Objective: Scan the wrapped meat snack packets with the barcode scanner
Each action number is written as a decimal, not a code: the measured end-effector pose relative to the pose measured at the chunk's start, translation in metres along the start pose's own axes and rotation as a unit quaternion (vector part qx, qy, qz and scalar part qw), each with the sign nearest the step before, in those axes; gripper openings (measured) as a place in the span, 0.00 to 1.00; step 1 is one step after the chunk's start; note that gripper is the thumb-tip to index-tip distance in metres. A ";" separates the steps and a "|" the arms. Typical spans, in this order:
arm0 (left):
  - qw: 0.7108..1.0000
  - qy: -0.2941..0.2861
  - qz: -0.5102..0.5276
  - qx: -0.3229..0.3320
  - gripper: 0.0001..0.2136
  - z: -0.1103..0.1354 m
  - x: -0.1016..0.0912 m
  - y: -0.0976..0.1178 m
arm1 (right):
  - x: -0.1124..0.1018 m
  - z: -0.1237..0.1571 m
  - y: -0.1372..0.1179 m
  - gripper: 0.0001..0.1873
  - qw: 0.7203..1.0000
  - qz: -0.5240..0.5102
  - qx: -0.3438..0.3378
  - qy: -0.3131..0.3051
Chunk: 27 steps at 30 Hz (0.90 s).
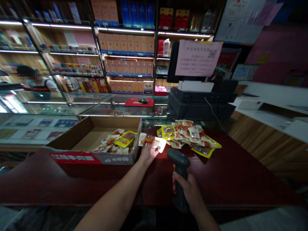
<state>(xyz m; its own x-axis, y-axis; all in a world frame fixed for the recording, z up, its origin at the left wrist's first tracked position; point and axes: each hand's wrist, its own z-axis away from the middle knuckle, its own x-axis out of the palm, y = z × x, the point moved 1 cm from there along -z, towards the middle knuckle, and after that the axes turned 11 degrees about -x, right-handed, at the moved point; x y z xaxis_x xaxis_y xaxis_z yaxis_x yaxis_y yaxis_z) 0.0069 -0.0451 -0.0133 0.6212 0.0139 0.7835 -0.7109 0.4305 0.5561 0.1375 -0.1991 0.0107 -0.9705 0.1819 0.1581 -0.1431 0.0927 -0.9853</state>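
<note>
My left hand (148, 154) is closed on a snack packet (149, 140) with reddish-brown food and white ends, just right of the cardboard box. A bright patch of light falls on the packet's right end. My right hand (186, 186) is wrapped round the handle of a dark barcode scanner (179, 158), whose head tilts toward the packet and shows a small blue light. Inside the shallow cardboard box (79, 149) lie several similar packets and a yellow snack packet (126, 139). A heap of snack packets (186, 132), white and yellow, rests on the dark red table to the right.
Behind the table (216, 183) stand a cash register with monitor (202, 102) and a pink printed sheet (196, 59). A mouse (142, 100) sits on a red pad on the glass counter. Shelves of boxes (127, 45) line the back. Another person (39, 81) is at far left.
</note>
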 end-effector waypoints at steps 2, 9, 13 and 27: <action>0.998 -0.005 -0.058 -0.037 0.10 0.006 0.006 -0.004 | -0.010 -0.001 -0.002 0.25 1.000 0.003 -0.009 0.016; 0.940 -0.111 -0.275 -0.169 0.17 0.016 0.052 -0.041 | -0.068 0.010 -0.024 0.26 0.990 0.017 -0.019 0.136; 0.909 -0.142 -0.323 -0.220 0.14 0.005 0.087 -0.075 | -0.104 0.023 -0.031 0.26 0.979 0.011 -0.026 0.202; 0.716 -0.009 -0.697 0.029 0.17 -0.013 0.107 -0.131 | -0.125 0.033 -0.034 0.27 0.970 -0.004 -0.039 0.239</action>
<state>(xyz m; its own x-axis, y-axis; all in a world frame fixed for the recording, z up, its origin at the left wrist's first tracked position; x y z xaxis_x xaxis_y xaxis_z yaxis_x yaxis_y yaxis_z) 0.1712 -0.0882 -0.0061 0.7367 -0.4051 -0.5415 0.5839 -0.0229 0.8115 0.2570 -0.2577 0.0220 -0.7657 0.6126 0.1962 -0.1170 0.1673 -0.9789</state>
